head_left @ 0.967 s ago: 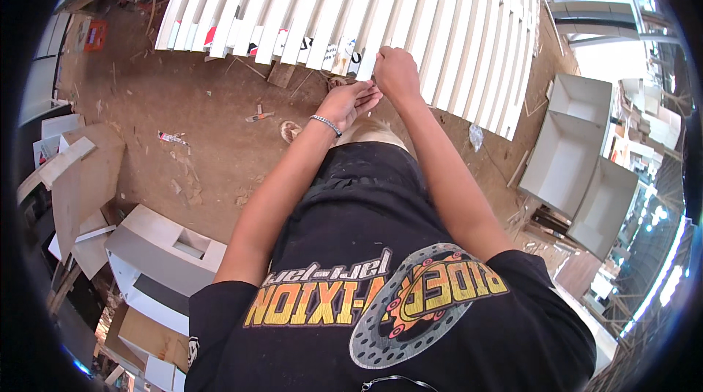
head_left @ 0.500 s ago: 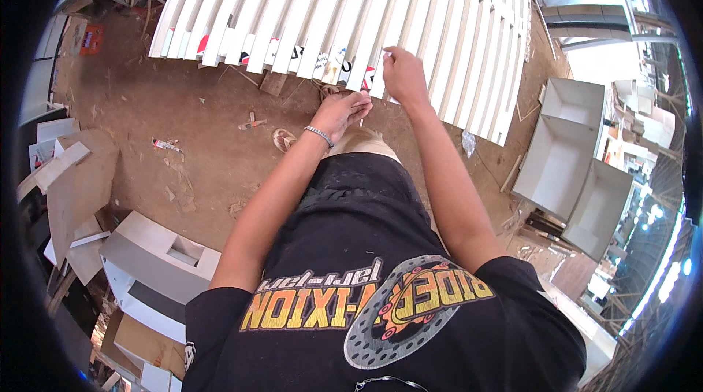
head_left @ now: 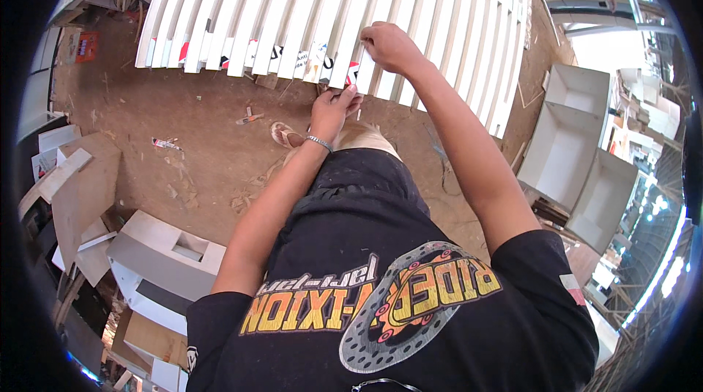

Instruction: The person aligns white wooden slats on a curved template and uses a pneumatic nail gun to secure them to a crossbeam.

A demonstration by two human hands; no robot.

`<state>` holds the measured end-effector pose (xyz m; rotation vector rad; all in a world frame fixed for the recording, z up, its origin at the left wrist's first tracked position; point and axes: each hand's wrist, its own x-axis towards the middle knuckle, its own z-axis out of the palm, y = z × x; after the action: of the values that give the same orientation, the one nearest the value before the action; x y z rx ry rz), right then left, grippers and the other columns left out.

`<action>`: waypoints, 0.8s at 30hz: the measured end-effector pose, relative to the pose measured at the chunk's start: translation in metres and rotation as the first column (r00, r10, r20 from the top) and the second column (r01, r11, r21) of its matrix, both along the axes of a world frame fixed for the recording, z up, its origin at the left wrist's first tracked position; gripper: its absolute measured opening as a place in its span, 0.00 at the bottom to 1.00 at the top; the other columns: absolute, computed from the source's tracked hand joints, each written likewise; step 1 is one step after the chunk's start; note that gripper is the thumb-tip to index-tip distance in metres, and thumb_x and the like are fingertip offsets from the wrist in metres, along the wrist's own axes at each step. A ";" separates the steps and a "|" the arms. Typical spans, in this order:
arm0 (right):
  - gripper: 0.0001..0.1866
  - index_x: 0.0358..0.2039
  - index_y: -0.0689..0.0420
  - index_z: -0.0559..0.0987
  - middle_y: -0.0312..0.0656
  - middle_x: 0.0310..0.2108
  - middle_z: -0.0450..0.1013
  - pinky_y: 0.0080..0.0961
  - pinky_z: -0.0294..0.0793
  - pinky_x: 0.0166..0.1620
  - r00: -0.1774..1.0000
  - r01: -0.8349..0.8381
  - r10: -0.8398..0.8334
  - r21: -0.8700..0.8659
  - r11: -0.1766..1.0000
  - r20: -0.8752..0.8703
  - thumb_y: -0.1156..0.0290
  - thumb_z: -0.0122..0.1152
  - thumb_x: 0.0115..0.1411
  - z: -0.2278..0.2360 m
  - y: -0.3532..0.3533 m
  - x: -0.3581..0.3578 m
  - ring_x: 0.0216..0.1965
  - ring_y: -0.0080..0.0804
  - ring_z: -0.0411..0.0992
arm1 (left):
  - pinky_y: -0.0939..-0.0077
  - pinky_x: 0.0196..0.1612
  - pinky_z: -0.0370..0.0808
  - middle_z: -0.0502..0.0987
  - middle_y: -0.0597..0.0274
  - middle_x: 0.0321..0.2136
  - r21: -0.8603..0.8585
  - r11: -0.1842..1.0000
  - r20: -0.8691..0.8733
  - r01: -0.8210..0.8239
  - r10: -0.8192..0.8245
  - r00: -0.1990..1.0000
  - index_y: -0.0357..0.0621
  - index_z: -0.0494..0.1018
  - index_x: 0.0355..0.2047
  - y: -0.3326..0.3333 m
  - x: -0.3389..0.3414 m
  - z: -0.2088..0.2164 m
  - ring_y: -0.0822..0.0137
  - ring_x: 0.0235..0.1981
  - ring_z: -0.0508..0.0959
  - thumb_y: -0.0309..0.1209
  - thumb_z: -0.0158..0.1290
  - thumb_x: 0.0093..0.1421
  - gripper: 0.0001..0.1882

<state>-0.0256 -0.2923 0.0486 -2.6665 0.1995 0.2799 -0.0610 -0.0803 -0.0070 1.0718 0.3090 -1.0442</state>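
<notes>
Over narrow white slats (head_left: 329, 18), right hand (head_left: 392, 47) curled, left hand (head_left: 333, 111) at ends, hold unclear

A row of slats (head_left: 263, 18) is lying before the person. The left hand (head_left: 333, 110) is touching the near end of one slat, while the right hand (head_left: 393, 47) is hanging over the row, farther forward and to the right. On the left side, boards (head_left: 84, 187) are leaning near a cabinet (head_left: 165, 245), and a crate (head_left: 86, 47) is sitting farther ahead. To the right, cabinet boxes (head_left: 564, 146) are standing.
</notes>
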 end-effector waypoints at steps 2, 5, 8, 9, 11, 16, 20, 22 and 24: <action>0.11 0.38 0.62 0.84 0.58 0.38 0.78 0.48 0.76 0.50 0.999 0.035 -0.034 0.051 0.998 -0.024 0.73 0.55 0.61 -0.001 0.004 -0.006 0.43 0.58 0.77 | 0.65 0.58 0.80 0.78 0.40 0.49 0.002 1.000 0.005 -0.025 0.025 1.000 0.19 0.67 0.52 -0.002 -0.003 -0.001 0.53 0.51 0.81 0.35 0.60 0.68 0.26; 0.11 0.38 0.62 0.85 0.58 0.39 0.78 0.47 0.76 0.50 0.999 0.044 -0.042 0.081 0.996 -0.027 0.73 0.56 0.61 0.000 0.014 -0.015 0.44 0.58 0.77 | 0.66 0.56 0.81 0.78 0.41 0.48 -0.008 0.999 -0.001 -0.051 0.051 0.999 0.20 0.68 0.51 -0.003 -0.005 -0.004 0.53 0.49 0.82 0.33 0.59 0.69 0.24; 0.11 0.38 0.61 0.85 0.56 0.38 0.77 0.46 0.76 0.51 0.997 0.079 -0.076 0.098 0.992 -0.032 0.73 0.57 0.61 0.002 0.019 -0.021 0.44 0.56 0.77 | 0.67 0.55 0.82 0.78 0.41 0.48 -0.010 0.999 -0.008 -0.047 0.047 0.999 0.20 0.69 0.50 -0.003 -0.004 -0.006 0.54 0.49 0.82 0.33 0.59 0.68 0.23; 0.11 0.38 0.61 0.85 0.56 0.38 0.76 0.46 0.76 0.51 0.996 0.083 -0.080 0.095 0.992 -0.033 0.73 0.57 0.61 0.002 0.021 -0.022 0.44 0.56 0.76 | 0.67 0.54 0.82 0.78 0.42 0.47 -0.004 0.999 -0.006 -0.046 0.046 0.999 0.21 0.70 0.50 -0.003 -0.003 -0.004 0.55 0.49 0.82 0.33 0.59 0.68 0.23; 0.10 0.38 0.60 0.85 0.55 0.37 0.76 0.45 0.76 0.51 0.997 0.071 -0.068 0.100 0.992 -0.036 0.73 0.57 0.61 0.001 0.022 -0.025 0.44 0.55 0.76 | 0.67 0.54 0.82 0.79 0.43 0.47 0.003 0.999 -0.007 -0.043 0.043 0.999 0.21 0.70 0.50 -0.003 -0.002 -0.002 0.55 0.48 0.82 0.33 0.59 0.68 0.22; 0.11 0.37 0.60 0.84 0.54 0.37 0.76 0.45 0.76 0.49 0.999 0.054 -0.053 0.111 0.992 -0.009 0.72 0.55 0.63 0.000 0.027 -0.030 0.43 0.55 0.76 | 0.69 0.54 0.81 0.79 0.44 0.46 -0.011 0.998 -0.022 -0.054 0.054 0.998 0.21 0.69 0.50 -0.002 -0.002 -0.003 0.57 0.49 0.82 0.33 0.59 0.69 0.22; 0.11 0.36 0.61 0.84 0.53 0.37 0.75 0.46 0.77 0.48 0.999 0.038 -0.038 0.128 0.991 -0.003 0.72 0.54 0.62 0.001 0.031 -0.034 0.42 0.55 0.77 | 0.69 0.55 0.81 0.78 0.43 0.46 -0.051 0.997 -0.065 -0.049 0.046 0.997 0.20 0.69 0.51 0.002 0.002 -0.002 0.57 0.49 0.82 0.33 0.59 0.68 0.23; 0.10 0.36 0.61 0.84 0.53 0.37 0.75 0.47 0.77 0.47 0.999 0.044 -0.046 0.137 0.990 0.011 0.72 0.55 0.62 0.001 0.032 -0.036 0.41 0.56 0.77 | 0.69 0.55 0.81 0.78 0.42 0.47 -0.065 0.997 -0.102 -0.034 0.027 0.994 0.20 0.69 0.51 0.002 0.007 0.001 0.57 0.49 0.82 0.33 0.59 0.68 0.23; 0.10 0.37 0.61 0.84 0.53 0.37 0.75 0.47 0.77 0.47 0.998 0.058 -0.062 0.146 0.988 0.026 0.73 0.55 0.60 -0.001 0.032 -0.038 0.41 0.56 0.77 | 0.70 0.53 0.82 0.79 0.42 0.45 -0.017 1.000 -0.080 -0.017 0.016 0.997 0.20 0.69 0.50 -0.001 0.011 0.012 0.58 0.47 0.83 0.32 0.60 0.68 0.23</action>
<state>-0.0632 -0.2606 0.0478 -2.5144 0.2398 0.2254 -0.0496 -0.0811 0.0048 1.0111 0.3719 -1.0750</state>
